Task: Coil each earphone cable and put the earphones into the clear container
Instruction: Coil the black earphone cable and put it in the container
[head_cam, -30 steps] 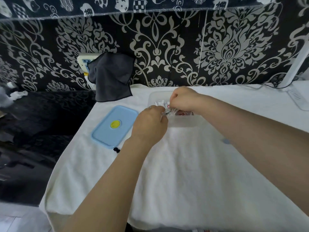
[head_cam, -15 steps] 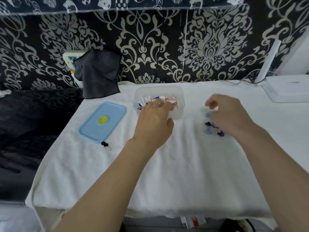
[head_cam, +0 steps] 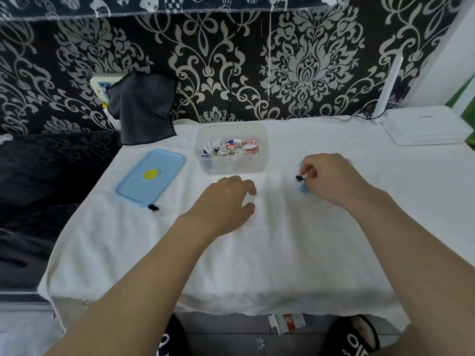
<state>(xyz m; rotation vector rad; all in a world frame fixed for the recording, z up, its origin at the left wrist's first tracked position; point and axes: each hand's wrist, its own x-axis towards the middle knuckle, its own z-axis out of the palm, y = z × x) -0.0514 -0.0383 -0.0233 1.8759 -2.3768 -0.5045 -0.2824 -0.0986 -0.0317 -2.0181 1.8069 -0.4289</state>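
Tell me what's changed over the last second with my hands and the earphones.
Both hands left the clear container. The right hand moved right and now pinches the blue earphones lying on the white cloth. The left hand drew back toward you and hovers open, holding nothing. The coiled earphones in the container, the blue lid and the small black earpiece beside it stayed put.

You get soft, even light with faint shadows; the tabletop (head_cam: pixel 282 253) looks bright, and the wide lens bends the edges.
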